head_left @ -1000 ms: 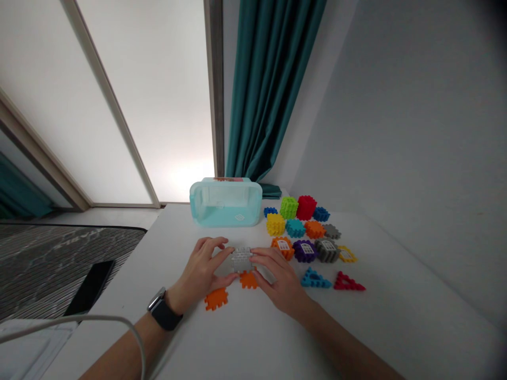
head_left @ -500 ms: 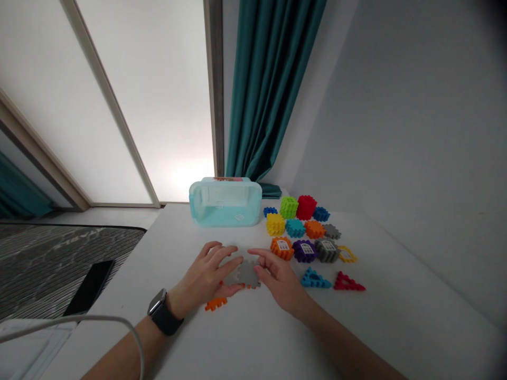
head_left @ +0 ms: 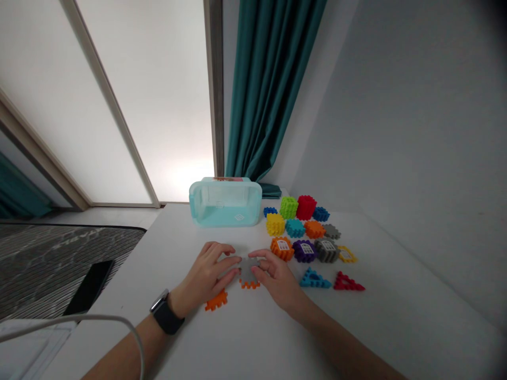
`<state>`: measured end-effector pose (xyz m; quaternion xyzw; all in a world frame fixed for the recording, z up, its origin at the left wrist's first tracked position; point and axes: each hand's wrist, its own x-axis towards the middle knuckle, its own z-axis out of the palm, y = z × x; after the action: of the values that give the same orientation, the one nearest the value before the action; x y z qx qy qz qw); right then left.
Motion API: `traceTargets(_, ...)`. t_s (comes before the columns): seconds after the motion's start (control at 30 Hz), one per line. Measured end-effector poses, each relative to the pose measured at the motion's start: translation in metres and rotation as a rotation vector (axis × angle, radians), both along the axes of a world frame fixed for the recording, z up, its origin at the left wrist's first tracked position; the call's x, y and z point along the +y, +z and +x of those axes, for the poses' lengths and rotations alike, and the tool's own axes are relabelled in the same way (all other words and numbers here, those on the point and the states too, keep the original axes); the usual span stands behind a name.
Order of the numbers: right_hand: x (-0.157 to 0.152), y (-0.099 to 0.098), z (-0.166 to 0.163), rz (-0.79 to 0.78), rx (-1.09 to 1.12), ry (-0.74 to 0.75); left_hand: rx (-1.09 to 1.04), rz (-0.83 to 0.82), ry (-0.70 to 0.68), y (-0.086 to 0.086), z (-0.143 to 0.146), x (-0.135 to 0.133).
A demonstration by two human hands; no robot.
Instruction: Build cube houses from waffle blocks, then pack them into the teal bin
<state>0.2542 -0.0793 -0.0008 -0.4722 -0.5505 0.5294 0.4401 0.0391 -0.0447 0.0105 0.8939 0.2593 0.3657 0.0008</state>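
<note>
A grey toothed plastic building panel (head_left: 247,269) sits between my two hands, tilted and partly hidden by my fingers. My left hand (head_left: 208,275) grips its left edge between thumb and fingertips. My right hand (head_left: 275,275) pinches its right side. An orange toothed panel (head_left: 249,284) lies directly under its lower edge, mostly covered. A second orange panel (head_left: 216,301) lies flat on the table just below my left hand, apart from it.
Several assembled toothed cubes (head_left: 304,250) and triangular frames (head_left: 315,279) stand on the white table (head_left: 237,338) to the right. A pale turquoise plastic box (head_left: 225,205) stands behind. A black phone (head_left: 89,287) lies on a striped surface beyond the table's left edge.
My hands have closed in on the grey panel, which now looks narrower and more tilted. More of the orange panel beneath it shows. The lower-left orange panel is less covered.
</note>
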Motion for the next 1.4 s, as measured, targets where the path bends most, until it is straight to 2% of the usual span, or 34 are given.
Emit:
traceTargets(0.2,0.002,-0.006,-0.001,-0.018,0.075,-0.005,0.011,-0.050,0.036,-0.005,0.004,-0.001)
traceTargets(0.4,0.005,-0.013,0.003,0.064,0.018,-0.049,0.069,-0.038,-0.011,-0.004,0.000,0.001)
traceTargets(0.6,0.005,-0.007,0.008,0.129,-0.041,-0.028,-0.001,-0.030,0.028,-0.006,-0.003,0.003)
traceTargets(0.8,0.001,-0.005,0.004,0.118,-0.054,-0.030,-0.087,-0.066,0.065,-0.007,0.001,0.002)
traceTargets(0.93,0.001,-0.006,0.003,0.102,-0.050,-0.083,-0.077,-0.121,0.058,-0.006,0.003,0.001)
traceTargets(1.13,0.001,-0.006,0.001,0.128,-0.101,-0.065,-0.058,-0.105,0.084,-0.011,0.003,0.002)
traceTargets(1.23,0.000,-0.005,0.004,0.290,-0.252,-0.077,-0.068,-0.101,0.075,-0.012,0.002,0.002)
traceTargets(1.4,0.000,0.002,0.019,0.784,-0.584,-0.015,-0.124,-0.110,0.077,-0.011,-0.002,0.003)
